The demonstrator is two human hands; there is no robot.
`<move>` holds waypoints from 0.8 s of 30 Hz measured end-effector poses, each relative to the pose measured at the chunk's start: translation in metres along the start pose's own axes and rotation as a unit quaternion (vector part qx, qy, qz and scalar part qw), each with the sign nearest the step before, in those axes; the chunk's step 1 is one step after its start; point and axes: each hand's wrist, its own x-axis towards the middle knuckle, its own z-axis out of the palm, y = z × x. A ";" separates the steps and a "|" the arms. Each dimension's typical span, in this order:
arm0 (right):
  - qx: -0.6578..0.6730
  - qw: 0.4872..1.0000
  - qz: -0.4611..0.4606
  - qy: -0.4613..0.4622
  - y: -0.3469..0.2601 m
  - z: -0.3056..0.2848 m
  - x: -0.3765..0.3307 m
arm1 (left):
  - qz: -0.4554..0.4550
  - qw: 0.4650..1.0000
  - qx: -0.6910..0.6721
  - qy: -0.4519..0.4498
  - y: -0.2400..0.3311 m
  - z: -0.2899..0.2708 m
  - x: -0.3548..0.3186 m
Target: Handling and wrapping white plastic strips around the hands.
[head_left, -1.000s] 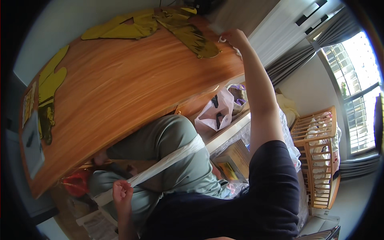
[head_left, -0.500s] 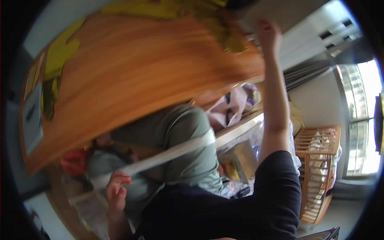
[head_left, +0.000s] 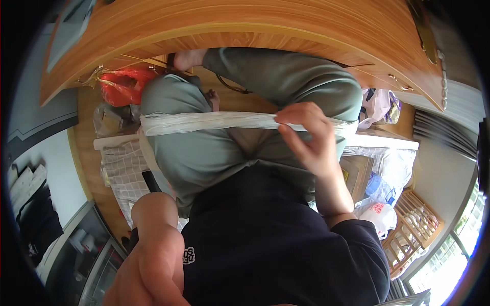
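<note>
Our right hand [head_left: 306, 137] pinches a white plastic strip [head_left: 214, 121] that stretches flat across our lap, running away to the hand's left over the green trousers [head_left: 214, 153]. Our left hand is out of sight below the bent arm, so we cannot tell its grip.

The right hand [head_left: 306, 137] is pinching a white plastic strip [head_left: 214, 121] lying stretched across grey-green trousers [head_left: 214, 153], beneath a wooden tabletop [head_left: 255, 25], a red bag [head_left: 122, 85] sitting nearby
</note>
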 end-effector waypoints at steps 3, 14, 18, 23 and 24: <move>0.006 0.998 0.060 -0.032 0.003 0.026 -0.001 | 0.020 0.999 0.034 0.012 0.006 0.002 -0.003; -0.181 0.969 0.088 -0.143 0.021 0.063 0.033 | 0.095 0.978 0.180 0.046 0.025 -0.001 0.001; -0.176 0.964 0.090 -0.178 0.034 0.071 0.036 | 0.049 0.994 0.099 -0.017 0.036 -0.025 0.000; -0.118 0.958 0.135 -0.223 0.036 0.073 0.043 | -0.030 0.977 0.208 -0.021 0.058 -0.023 -0.010; -0.104 0.954 0.143 -0.243 0.036 0.073 0.045 | -0.032 0.958 0.285 -0.023 0.060 -0.022 -0.010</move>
